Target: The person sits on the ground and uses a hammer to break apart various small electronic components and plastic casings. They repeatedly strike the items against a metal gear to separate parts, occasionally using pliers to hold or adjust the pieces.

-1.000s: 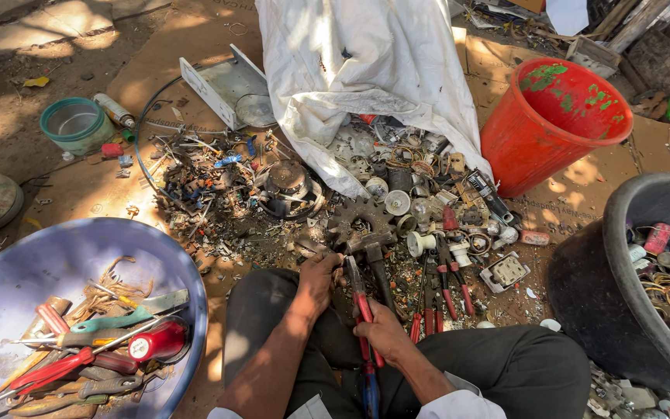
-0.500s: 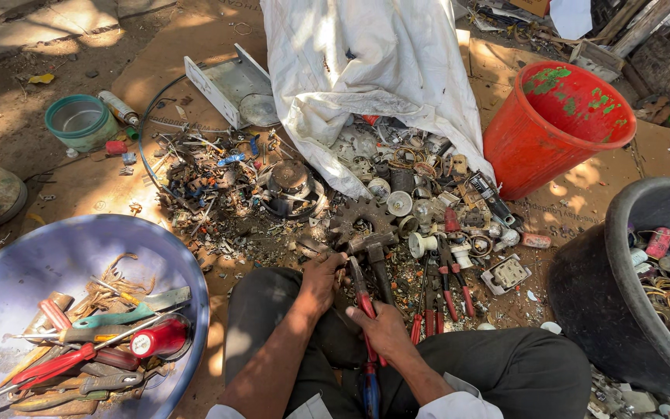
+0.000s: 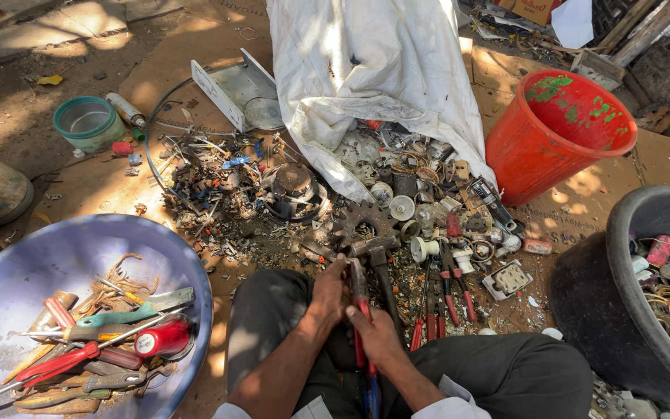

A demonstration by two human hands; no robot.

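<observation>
At the far left a blue basin holds screwdrivers, pliers and a red can. Behind it, on the dirt, stands a small green tub with a grey metal tray lying further right. A heap of scrap metal spreads across the cardboard in front of the seated person, whose knees in dark trousers frame the bottom of the view.

The left hand is curled closed near the head of a pair of red-handled pliers, its fingers pinching something small that cannot be made out. The right hand is wrapped shut around the handles of those pliers, just beside the left hand; the tool stands nearly upright between the knees, over the lap.

Just beyond the hands lie a rusty gear and a hammer, touching each other. A white sack spills round metal parts onto the ground behind them. More red-handled tools lie to the right, near a white socket. Further right stands a red bucket, and at the edge a black tub holds wire and cans
</observation>
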